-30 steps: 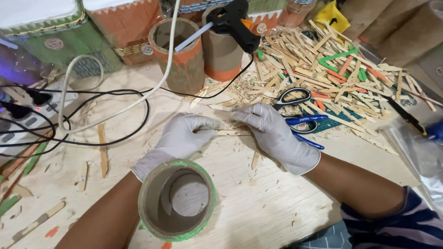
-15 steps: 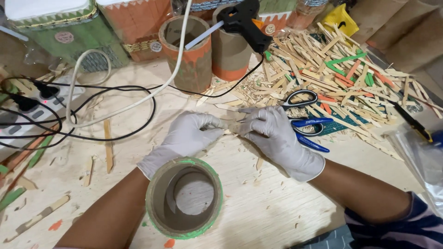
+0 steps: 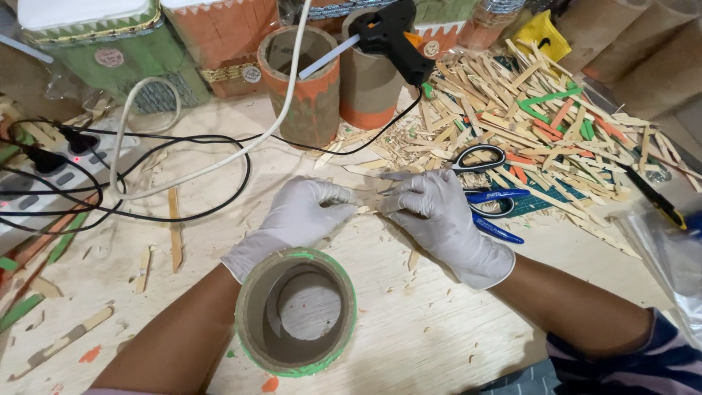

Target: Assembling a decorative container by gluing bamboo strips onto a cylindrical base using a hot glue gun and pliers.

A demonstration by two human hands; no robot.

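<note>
Hands unchanged over half-second. Thin wooden stick lies crosswise just above cardboard tube, left hand and right hand fingers pinching opposite ends; scissors beside right.

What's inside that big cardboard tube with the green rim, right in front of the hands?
The cardboard tube looks hollow: brown inner wall, and pale wooden table with orange specks showing through. Its near wall hides part of the bottom.
</note>
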